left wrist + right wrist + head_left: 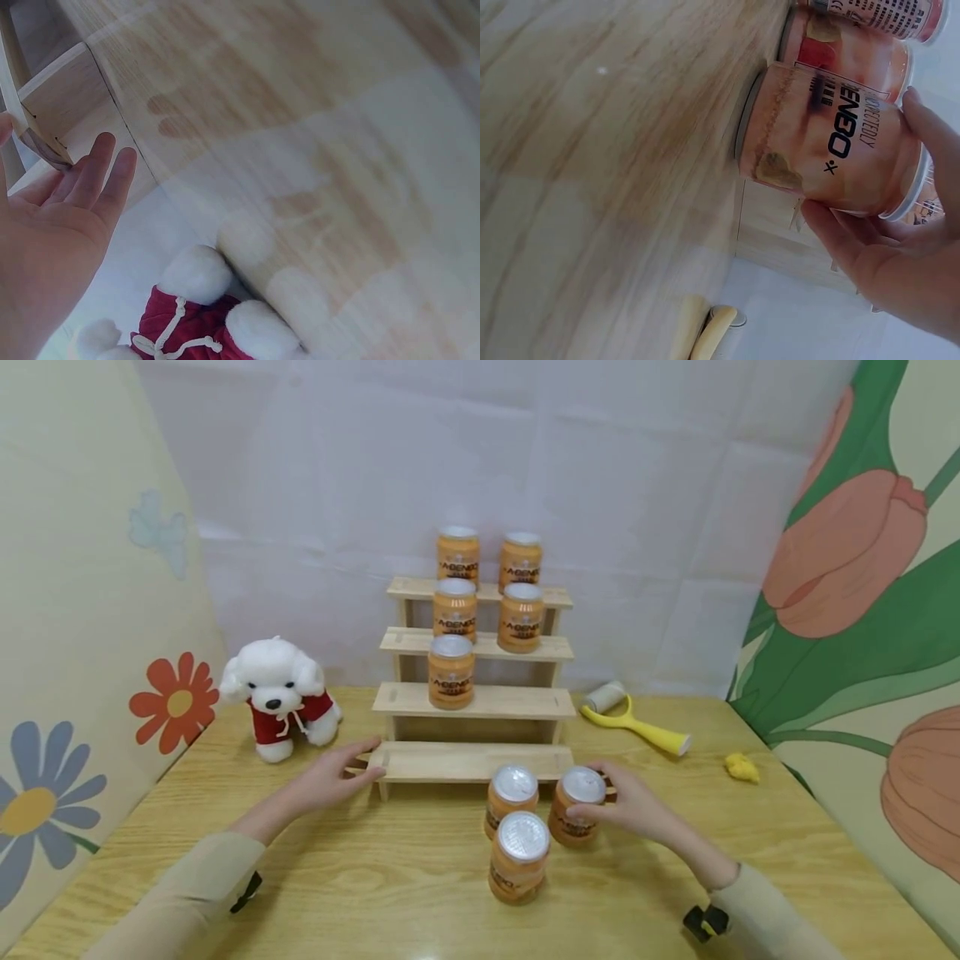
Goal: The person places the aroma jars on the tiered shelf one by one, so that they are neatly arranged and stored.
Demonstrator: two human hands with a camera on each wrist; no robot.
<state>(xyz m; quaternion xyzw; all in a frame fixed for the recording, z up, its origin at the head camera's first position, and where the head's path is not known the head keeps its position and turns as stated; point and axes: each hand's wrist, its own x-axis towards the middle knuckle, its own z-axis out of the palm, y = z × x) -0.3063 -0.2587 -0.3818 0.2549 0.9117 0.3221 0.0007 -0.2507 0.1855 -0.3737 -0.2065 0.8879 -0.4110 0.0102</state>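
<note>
Fingers of the right hand (637,810) curl round an upright orange can (577,806) standing on the table just in front of the stepped wooden rack (476,702), at its right end. Left hand (330,777), fingers straight, touches the rack's lowest step at its left end, well apart from the can.

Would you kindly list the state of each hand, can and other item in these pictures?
Left hand: fingers straight, touching the shelf's lowest step.
Right hand: gripping a can.
Gripped can: upright on the table, sealed.
Two other table cans: upright, sealed.
Five shelf cans: upright.
Stepped shelf: standing.
Plush dog: sitting upright.
Lint roller: lying flat.
</note>
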